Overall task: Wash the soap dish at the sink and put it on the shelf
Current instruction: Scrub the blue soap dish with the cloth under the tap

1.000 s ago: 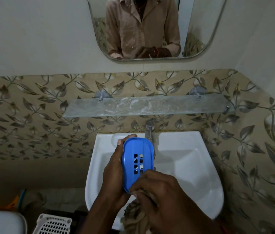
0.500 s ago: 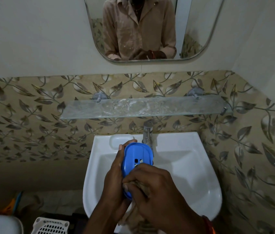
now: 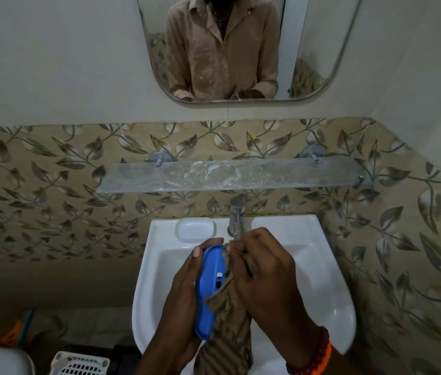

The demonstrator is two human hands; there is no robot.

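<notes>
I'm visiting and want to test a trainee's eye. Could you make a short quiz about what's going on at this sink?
1. True or false: the blue soap dish already lies on the glass shelf.
2. Which hand rubs the patterned cloth against the dish? A) left hand B) right hand
3. Fill in: the hands work over the white ____, below the tap.

Key
1. False: the left hand grips it, tilted on edge over the basin, and the shelf holds nothing.
2. B: the right hand's curled fingers press the cloth against the dish.
3. Washbasin.
</notes>
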